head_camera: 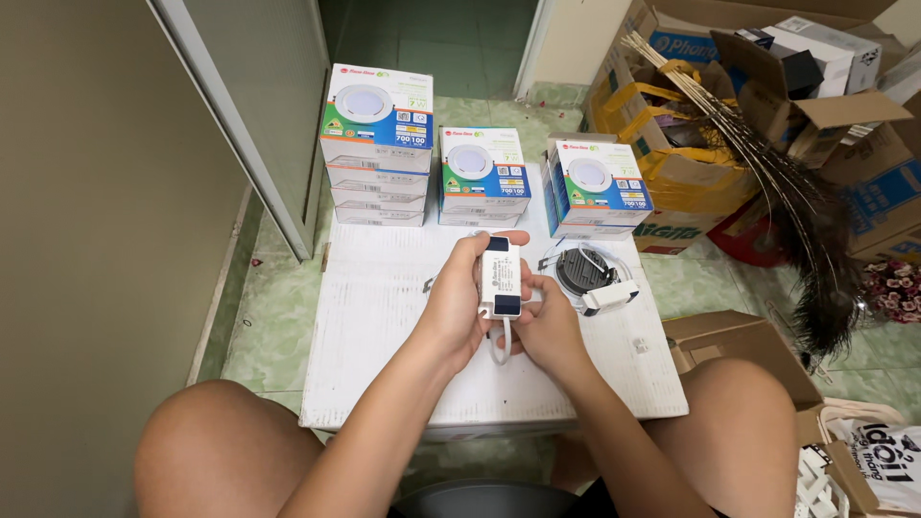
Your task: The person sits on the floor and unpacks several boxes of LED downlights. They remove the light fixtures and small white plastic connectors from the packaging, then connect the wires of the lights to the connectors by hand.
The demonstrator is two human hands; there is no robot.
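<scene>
From the head camera, looking down, a person sits on the floor with a flat white board [384, 317] across the front of their knees. Both hands are up over the middle of it. The left hand [459, 307] is curled round a small white box with dark ends [501, 278], fingers on top and thumb along the side. The right hand [549, 331] pinches the bottom of the box, where a white wire [499, 347] loops out.

It looks like the wire end is being fitted or checked. That seems to need a steady hold and a small, careful push.

The box is long, thin and smooth. Just beside it on the board lies a round black lamp [585, 271]. Behind stand stacked lamp cartons [377, 120].
</scene>
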